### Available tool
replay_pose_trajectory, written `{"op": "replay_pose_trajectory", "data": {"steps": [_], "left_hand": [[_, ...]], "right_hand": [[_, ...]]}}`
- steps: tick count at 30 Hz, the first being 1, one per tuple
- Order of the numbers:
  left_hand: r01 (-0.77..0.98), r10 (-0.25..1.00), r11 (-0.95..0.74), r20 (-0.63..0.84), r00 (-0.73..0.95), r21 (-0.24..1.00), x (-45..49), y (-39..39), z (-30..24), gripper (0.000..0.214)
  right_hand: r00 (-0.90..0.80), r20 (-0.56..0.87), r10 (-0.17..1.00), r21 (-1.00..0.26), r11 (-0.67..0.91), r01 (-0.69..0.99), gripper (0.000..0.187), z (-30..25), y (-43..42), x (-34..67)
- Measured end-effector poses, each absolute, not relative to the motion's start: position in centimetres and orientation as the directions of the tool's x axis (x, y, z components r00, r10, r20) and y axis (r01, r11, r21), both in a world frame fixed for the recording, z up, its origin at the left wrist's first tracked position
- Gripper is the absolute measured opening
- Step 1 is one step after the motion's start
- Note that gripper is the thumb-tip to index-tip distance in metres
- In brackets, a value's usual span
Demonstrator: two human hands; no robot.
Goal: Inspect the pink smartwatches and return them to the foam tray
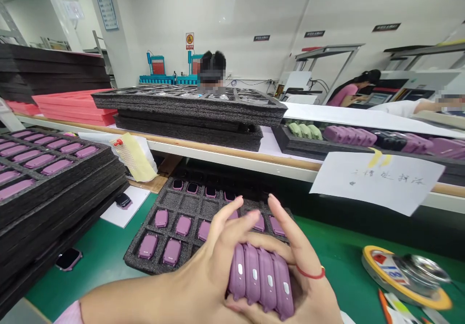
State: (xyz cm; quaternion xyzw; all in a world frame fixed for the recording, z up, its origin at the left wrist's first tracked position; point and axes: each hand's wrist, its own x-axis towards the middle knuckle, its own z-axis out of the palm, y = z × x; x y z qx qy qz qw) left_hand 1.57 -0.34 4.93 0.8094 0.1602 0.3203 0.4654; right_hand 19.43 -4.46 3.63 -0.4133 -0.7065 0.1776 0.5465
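Note:
Both my hands hold one row of several purple watch bodies [260, 279] stacked side by side at the bottom centre. My left hand [209, 261] comes in from the lower left and wraps over the near end of the row, fingers curled. My right hand [305, 275], with a red string on the wrist, cups the row from below and the right, fingers closed against it. Just beyond my hands lies a black foam tray [145, 256] on the green mat, with purple watch bodies [172, 251] in its pockets.
A tall stack of foam trays with purple watches [47, 169] stands at the left. Loose watches [68, 259] lie on the mat. A raised shelf [218, 152] carries more trays and a paper note [378, 181]. A tape roll [399, 278] sits at the right. Other people work behind.

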Motion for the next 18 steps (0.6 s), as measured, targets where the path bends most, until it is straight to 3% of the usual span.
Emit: {"op": "replay_pose_trajectory", "data": {"steps": [2,3,4,6,8,10,18], "left_hand": [[-0.051,0.6,-0.212,0.171,0.781,0.976,1.6,-0.3,5.4,0.134],[-0.087,0.58,-0.034,0.091,0.81,0.996,1.7,-0.3,5.7,0.137],[-0.126,0.541,0.116,0.044,0.84,0.985,1.8,-0.2,5.9,0.131],[-0.169,0.477,0.271,0.02,0.879,0.948,2.1,0.0,6.3,0.097],[-0.171,0.475,0.277,0.02,0.88,0.945,2.3,0.1,6.6,0.06],[-0.174,0.501,0.267,0.017,0.865,0.948,2.4,0.1,6.6,0.042],[-0.235,0.544,0.252,0.064,0.837,0.939,2.1,0.5,6.3,0.04]], "right_hand": [[-0.054,0.688,0.724,-0.65,0.648,0.397,0.105,3.6,-4.3,19.5],[-0.057,0.713,0.699,-0.626,0.67,0.399,0.101,3.5,-4.2,19.5],[-0.064,0.734,0.676,-0.6,0.69,0.403,0.098,3.4,-4.1,19.6],[-0.084,0.761,0.643,-0.559,0.716,0.419,0.092,3.2,-3.9,19.7],[-0.097,0.77,0.631,-0.537,0.723,0.434,0.09,2.9,-3.7,19.8],[-0.097,0.77,0.631,-0.542,0.727,0.421,0.09,2.8,-3.6,19.9],[-0.111,0.746,0.657,-0.591,0.729,0.345,0.095,3.2,-3.6,19.9]]}}
